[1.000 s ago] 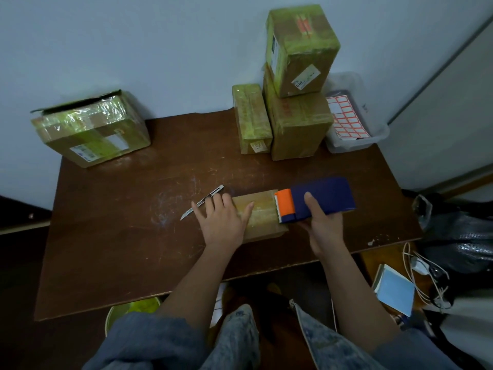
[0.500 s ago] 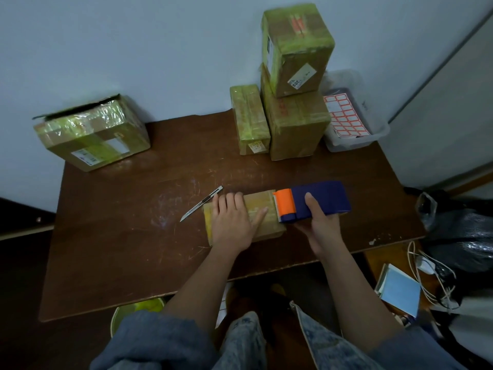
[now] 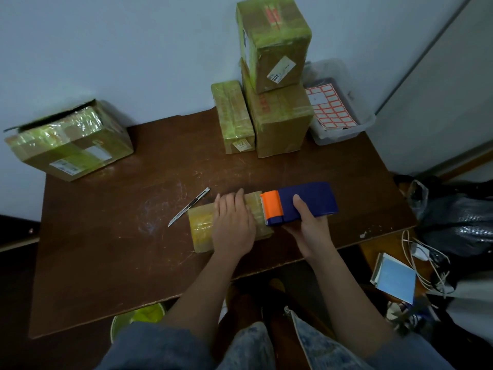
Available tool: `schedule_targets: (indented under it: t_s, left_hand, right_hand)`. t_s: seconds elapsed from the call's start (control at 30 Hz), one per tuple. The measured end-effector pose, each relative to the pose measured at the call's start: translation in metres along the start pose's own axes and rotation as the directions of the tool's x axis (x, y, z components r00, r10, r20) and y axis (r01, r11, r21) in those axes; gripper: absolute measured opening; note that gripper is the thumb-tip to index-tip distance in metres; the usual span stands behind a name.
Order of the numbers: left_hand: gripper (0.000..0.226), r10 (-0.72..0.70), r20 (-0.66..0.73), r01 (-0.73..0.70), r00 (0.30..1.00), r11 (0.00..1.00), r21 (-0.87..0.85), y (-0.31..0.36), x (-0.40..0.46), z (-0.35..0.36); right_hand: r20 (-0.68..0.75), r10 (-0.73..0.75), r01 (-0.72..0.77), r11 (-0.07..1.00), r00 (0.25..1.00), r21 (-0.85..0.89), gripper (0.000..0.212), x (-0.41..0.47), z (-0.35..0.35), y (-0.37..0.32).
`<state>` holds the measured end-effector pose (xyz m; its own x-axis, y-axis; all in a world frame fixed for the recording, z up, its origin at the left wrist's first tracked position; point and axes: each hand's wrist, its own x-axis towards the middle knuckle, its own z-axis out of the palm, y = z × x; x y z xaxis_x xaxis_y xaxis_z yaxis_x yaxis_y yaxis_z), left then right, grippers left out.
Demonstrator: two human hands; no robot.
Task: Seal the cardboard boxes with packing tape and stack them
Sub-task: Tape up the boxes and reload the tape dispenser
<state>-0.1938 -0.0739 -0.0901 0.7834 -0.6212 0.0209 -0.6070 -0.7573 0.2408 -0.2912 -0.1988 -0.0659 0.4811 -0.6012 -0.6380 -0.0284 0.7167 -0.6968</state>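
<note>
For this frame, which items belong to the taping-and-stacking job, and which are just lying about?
Part of the job:
small box under the flat left hand
tape dispenser held by the right hand
stacked boxes
narrow box
large box

Lying about:
utility knife
bin of labels
notepad
cables

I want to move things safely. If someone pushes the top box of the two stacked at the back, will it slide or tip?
The top box probably tips rather than slides: it stands tall and sits slightly askew on the lower box. Its glossy tape wrap looks slippery, so a low push might slide it. Its weight cannot be judged.
</note>
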Motion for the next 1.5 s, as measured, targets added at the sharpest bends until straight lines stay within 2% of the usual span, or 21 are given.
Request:
schedule_targets:
  t_s: [0.07,0.2,0.37,0.57,0.73,0.87,0.93,1.07,1.13,1.17,1.23,1.27,1.33,1.37,1.5]
  left_hand:
    - [0.048,-0.001,-0.009,0.001,1.0,1.0,-0.011,-0.003,0.001,0.001]
    - [0.048,-0.015,-0.014,0.015,1.0,1.0,0.019,-0.001,0.002,0.003]
    - [0.047,-0.041,-0.018,0.041,0.999,0.999,0.03,-0.002,0.006,0.005]
    - [0.064,-0.057,-0.006,0.057,0.998,0.998,0.007,0.0,0.008,0.002]
    - [0.066,-0.08,0.015,0.08,0.997,0.997,-0.004,0.0,0.011,0.001]
    - [0.067,-0.111,0.036,0.111,0.993,0.994,-0.008,0.003,0.015,0.002]
    - [0.067,-0.138,0.011,0.138,0.99,0.99,-0.002,0.004,0.019,0.001]
    - [0.065,-0.155,-0.001,0.155,0.988,0.988,0.003,0.006,0.019,0.004]
    - [0.064,-0.152,0.01,0.152,0.988,0.988,0.009,0.005,0.018,0.003]
    - [0.063,-0.155,0.006,0.155,0.988,0.988,0.01,0.005,0.018,0.003]
    - [0.061,-0.145,-0.017,0.145,0.989,0.989,0.005,0.004,0.014,0.003]
    - [0.061,-0.136,-0.03,0.137,0.99,0.991,0.006,0.004,0.014,0.004]
    - [0.061,-0.142,-0.041,0.142,0.989,0.99,0.008,0.004,0.017,0.004]
    - [0.061,-0.15,-0.015,0.15,0.989,0.989,0.003,0.003,0.016,0.005]
    - [0.062,-0.136,-0.004,0.136,0.991,0.991,0.011,0.004,0.018,0.005]
  right_hand:
    - [0.006,0.006,-0.006,1.0,1.0,0.016,0.046,0.001,-0.001,-0.001]
    - [0.0,-0.008,0.008,1.0,1.0,0.007,0.031,0.003,-0.004,-0.007]
    - [-0.028,-0.007,0.008,1.0,1.0,0.015,0.029,0.009,-0.01,-0.022]
    - [-0.036,-0.005,0.005,1.0,0.999,-0.005,0.027,0.01,-0.01,-0.023]
    - [-0.12,-0.028,0.03,0.999,0.992,0.017,0.036,0.015,-0.023,-0.034]
    - [-0.095,-0.098,0.096,0.995,0.991,-0.028,0.036,0.015,-0.028,-0.039]
    - [-0.126,-0.113,0.109,0.993,0.986,-0.038,0.038,0.015,-0.021,-0.035]
    - [-0.161,-0.187,0.158,0.972,0.969,-0.175,0.048,0.019,-0.019,-0.023]
    - [-0.121,-0.245,0.19,0.918,0.962,-0.349,0.039,0.021,-0.011,-0.017]
    - [-0.096,-0.296,0.215,0.847,0.95,-0.485,0.036,0.023,-0.005,-0.013]
    - [-0.129,-0.4,0.165,0.621,0.907,-0.766,0.041,0.031,-0.004,-0.007]
    - [-0.179,-0.427,0.112,0.573,0.887,-0.812,0.045,0.034,-0.009,-0.009]
    - [-0.246,-0.417,0.054,0.589,0.875,-0.806,0.048,0.036,-0.019,-0.02]
    - [-0.242,-0.427,0.047,0.563,0.871,-0.825,0.05,0.038,-0.025,-0.023]
    - [-0.052,-0.434,0.077,0.276,0.9,-0.958,0.054,0.036,-0.019,-0.028]
